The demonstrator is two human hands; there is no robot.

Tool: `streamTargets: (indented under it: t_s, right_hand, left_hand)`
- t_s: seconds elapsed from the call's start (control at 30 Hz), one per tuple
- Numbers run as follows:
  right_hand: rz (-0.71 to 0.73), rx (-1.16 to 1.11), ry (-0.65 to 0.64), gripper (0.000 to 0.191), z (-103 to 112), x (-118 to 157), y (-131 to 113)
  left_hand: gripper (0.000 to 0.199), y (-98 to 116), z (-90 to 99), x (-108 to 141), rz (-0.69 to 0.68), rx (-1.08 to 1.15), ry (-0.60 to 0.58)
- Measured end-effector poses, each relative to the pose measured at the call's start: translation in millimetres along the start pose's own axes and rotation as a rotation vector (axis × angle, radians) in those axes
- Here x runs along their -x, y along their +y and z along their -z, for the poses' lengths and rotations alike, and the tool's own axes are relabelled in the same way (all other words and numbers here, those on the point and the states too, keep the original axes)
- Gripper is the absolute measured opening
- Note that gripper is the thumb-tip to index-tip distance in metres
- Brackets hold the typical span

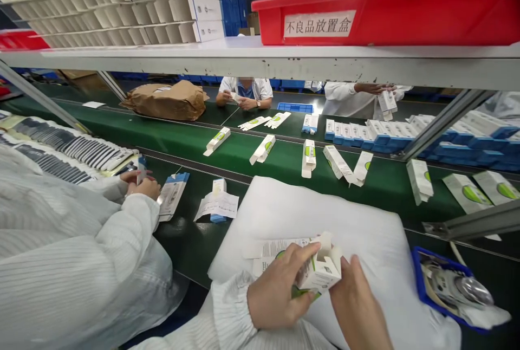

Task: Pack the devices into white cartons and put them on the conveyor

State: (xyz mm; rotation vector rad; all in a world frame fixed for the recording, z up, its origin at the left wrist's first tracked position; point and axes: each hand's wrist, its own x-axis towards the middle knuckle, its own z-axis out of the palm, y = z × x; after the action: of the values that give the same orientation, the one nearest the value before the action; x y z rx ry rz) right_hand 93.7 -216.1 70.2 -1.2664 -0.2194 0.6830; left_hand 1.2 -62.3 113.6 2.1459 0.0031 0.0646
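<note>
A small white carton (325, 270) with green print is held over the white foam sheet (365, 220), its near end open with flaps raised. My left hand (280, 287) grips it from the left, thumb below and fingers on top. At the carton's right side is my right hand (357, 298), thumb raised and apart; its other fingers are hidden behind the carton. Beneath and behind my left hand, a flat printed carton (264, 250) lies on the foam.
White-green cartons (309, 157) lie spaced on the green belt (239, 157). A co-worker's hands (144, 185) work at the left. A blue tray (422, 279) sits at the right. The shelf edge (244, 64) crosses above, carrying a red bin (385, 8).
</note>
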Motion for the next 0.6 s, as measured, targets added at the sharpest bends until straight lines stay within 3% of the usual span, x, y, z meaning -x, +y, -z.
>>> streamTargets:
  t_s: [0.1, 0.2, 0.4, 0.5, 0.6]
  right_hand:
    - [-0.109, -0.072, -0.058, 0.042, -18, 2, -4]
    - [-0.217, -0.209, -0.100, 0.045, -21, 1, -14]
    - [-0.282, -0.219, -0.141, 0.037, -26, 3, -36]
    - [-0.142, -0.017, -0.117, 0.028, -25, 8, -43]
    - [0.179, 0.313, -0.182, 0.023, -14, 14, -46]
  left_hand:
    - [0.064, 5, 5.3, 0, -0.014, -0.021, -0.017]
    - [0.050, 7, 12.4, -2, -0.014, -0.033, -0.075]
    - [0.045, 6, 14.7, -3, -0.082, -0.031, -0.143]
    - [0.049, 0, 6.9, 3, -0.106, 0.026, -0.061]
    - [0.056, -7, -1.2, 11, -0.091, 0.153, 0.033]
